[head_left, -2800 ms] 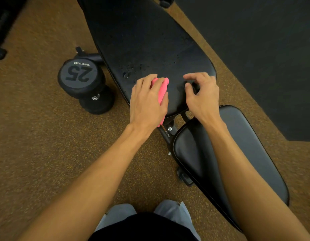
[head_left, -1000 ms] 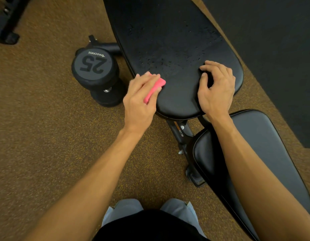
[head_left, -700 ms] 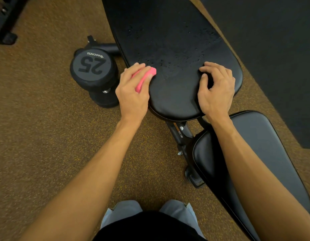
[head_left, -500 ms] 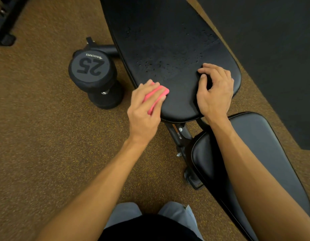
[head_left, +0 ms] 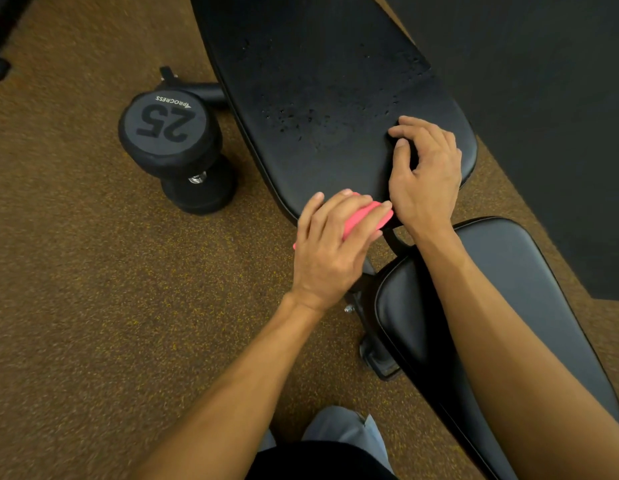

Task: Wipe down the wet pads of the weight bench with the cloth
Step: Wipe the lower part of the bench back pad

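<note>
The back pad runs lengthwise away from the person, droplets speckling its middle. The seat pad angles off to the lower right. Beside the bench a dumbbell stands on end, reading "PROGRESS" and "25". The right hand stays braced on the pad's near right corner, fingertips bent, grasping nothing. The left hand has slid from the pad's left edge to its near end, almost touching the right, gripping the folded pink cloth, whose long axis points up-right.
</note>
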